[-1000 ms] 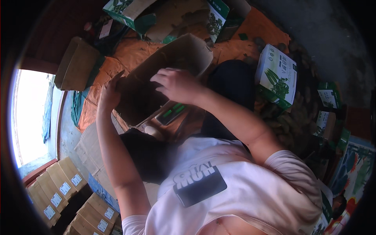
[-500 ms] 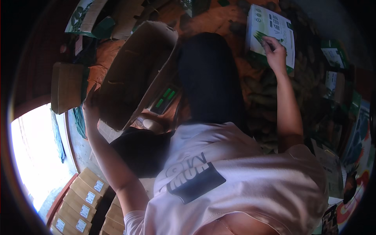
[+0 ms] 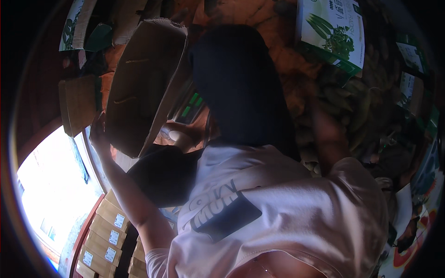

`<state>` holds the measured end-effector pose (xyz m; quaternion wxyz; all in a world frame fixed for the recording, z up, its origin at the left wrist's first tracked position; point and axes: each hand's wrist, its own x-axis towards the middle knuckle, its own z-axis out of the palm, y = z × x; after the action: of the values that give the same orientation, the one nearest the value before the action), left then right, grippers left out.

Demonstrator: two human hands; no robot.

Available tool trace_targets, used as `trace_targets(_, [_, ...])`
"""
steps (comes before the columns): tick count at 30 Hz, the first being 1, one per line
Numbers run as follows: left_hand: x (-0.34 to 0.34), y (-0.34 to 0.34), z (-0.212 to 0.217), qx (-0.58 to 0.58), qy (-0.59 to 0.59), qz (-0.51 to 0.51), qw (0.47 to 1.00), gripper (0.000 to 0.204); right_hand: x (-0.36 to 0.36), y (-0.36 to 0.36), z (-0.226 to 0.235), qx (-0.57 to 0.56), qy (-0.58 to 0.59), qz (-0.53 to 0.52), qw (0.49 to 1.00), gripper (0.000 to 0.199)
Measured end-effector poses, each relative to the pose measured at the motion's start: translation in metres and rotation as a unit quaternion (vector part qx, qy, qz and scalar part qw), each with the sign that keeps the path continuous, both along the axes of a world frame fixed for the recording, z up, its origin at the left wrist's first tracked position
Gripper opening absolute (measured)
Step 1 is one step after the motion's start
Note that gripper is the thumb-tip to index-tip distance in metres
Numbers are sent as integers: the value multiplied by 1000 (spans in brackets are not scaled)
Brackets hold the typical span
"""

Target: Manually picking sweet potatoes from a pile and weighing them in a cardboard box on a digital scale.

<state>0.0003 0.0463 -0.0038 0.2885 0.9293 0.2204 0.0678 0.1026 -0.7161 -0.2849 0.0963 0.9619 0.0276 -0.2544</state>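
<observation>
An open-topped cardboard box point(image 3: 139, 83) stands tilted on a scale point(image 3: 190, 109) with green lit digits, left of my dark-clothed leg. My left hand point(image 3: 98, 132) rests against the box's left outer side, its fingers stretched out and apart. Only bare cardboard and two short cord loops show inside the box. On the right, my right hand point(image 3: 317, 111) reaches low beside a heap of long, greenish-brown vegetables point(image 3: 345, 99). It is dark and smeared by motion, so its fingers and anything in them cannot be made out.
A white and green printed carton point(image 3: 331, 37) lies at the far right. More printed cartons point(image 3: 410, 58) stand beyond the heap. A plain brown box point(image 3: 76, 104) is at the left, with stacked labelled boxes point(image 3: 105, 231) at the lower left, near a bright opening point(image 3: 51, 185).
My right hand has left the white and green carton and come down toward the vegetables. My left hand stays at the cardboard box. The whole view has shifted.
</observation>
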Motion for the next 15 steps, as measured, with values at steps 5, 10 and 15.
trace_targets(5, [-7, 3, -1, 81, 62, -1, 995, 34, 7, -21, -2, -20, -7, -69, 997, 61])
trace_targets(10, [-10, -3, 3, 15, 38, 70, 997, 35, 23, -27, -14, -23, -9, -75, 997, 67])
trace_targets(15, [-3, -10, 3, 86, 45, 57, 994, 35, 32, -27, -21, -21, 5, -50, 999, 67])
